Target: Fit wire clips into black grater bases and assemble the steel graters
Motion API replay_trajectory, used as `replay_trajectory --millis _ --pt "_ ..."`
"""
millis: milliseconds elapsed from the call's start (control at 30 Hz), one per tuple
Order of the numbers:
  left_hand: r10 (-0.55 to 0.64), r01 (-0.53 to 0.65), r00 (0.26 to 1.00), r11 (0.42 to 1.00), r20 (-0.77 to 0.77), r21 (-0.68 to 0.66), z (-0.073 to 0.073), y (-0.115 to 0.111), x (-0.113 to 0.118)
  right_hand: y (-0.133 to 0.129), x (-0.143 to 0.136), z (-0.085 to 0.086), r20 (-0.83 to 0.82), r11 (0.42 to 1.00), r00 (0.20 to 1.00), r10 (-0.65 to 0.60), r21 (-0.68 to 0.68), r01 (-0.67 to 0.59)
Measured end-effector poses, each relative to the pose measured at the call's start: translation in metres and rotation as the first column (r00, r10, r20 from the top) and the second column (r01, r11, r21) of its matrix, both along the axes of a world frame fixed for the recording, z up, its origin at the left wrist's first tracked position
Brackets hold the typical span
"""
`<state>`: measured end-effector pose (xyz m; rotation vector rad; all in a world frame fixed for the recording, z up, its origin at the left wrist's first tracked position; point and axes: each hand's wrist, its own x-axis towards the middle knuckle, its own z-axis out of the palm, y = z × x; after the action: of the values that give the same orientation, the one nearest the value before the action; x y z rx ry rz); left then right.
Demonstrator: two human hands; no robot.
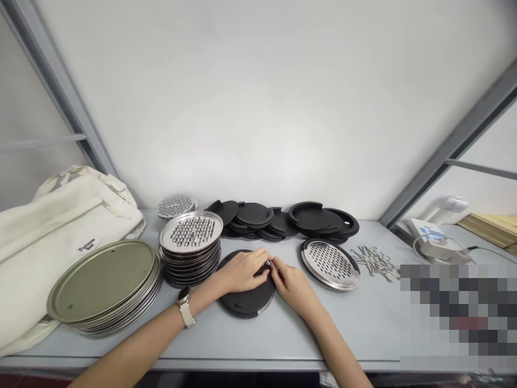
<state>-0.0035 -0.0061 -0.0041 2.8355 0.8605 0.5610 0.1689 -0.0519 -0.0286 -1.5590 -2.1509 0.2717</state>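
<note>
A black round grater holder (249, 296) lies on the table in front of me, a thin metal edge showing at its lower right rim. My left hand (245, 269), with a watch (184, 307) on the wrist, is closed over the holder's upper right side. Against that rim my right hand (291, 285) pinches a small metal wire clip (268, 263), mostly hidden by the fingertips. To the right lie a round grater plate (330, 261) with a black part-ring and a loose heap of wire clips (375, 261).
Grater plates (194, 231) stand stacked left of my hands, beside a pile of olive-green round plates (103, 280). Black holders (254, 214) overlap along the wall. A cream bag (60, 226) fills the left end; a white box (428, 231) with a cable sits at right.
</note>
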Motion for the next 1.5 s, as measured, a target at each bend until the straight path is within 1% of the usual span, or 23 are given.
replay_trajectory --millis 300,500,700,900,1133,1300,1500 --pt "-0.011 0.011 1.000 1.000 -0.007 -0.009 0.0002 0.0001 0.0003 0.0008 0.0006 -0.0010 0.027 1.000 1.000 -0.006 -0.004 0.006" --pt "0.001 0.001 0.999 0.999 0.044 -0.054 -0.0016 -0.0001 0.0007 -0.0001 0.0006 0.0000 0.037 1.000 0.999 -0.008 -0.004 0.008" --pt "0.049 -0.047 0.997 0.998 0.062 -0.036 -0.0029 0.0004 0.0012 0.0014 0.0003 -0.0016 0.070 1.000 0.997 -0.019 0.016 0.018" --pt "0.042 -0.041 0.998 0.999 0.040 -0.027 -0.0030 0.0005 0.0010 0.0015 0.0008 -0.0015 0.083 1.000 0.996 -0.018 0.020 0.017" --pt "-0.014 0.016 0.998 0.999 0.064 -0.032 -0.0008 -0.0005 0.0020 0.0022 0.0014 -0.0037 0.067 1.000 0.998 -0.020 0.012 0.019" --pt "-0.062 0.071 0.991 0.995 0.121 -0.070 -0.0015 0.0005 0.0014 0.0024 0.0018 -0.0052 0.084 1.000 0.996 -0.020 0.016 0.019" --pt "-0.086 0.100 0.984 0.991 0.158 -0.085 -0.0009 0.0001 0.0019 0.0014 0.0011 -0.0052 0.087 0.999 0.996 -0.025 0.026 0.023"
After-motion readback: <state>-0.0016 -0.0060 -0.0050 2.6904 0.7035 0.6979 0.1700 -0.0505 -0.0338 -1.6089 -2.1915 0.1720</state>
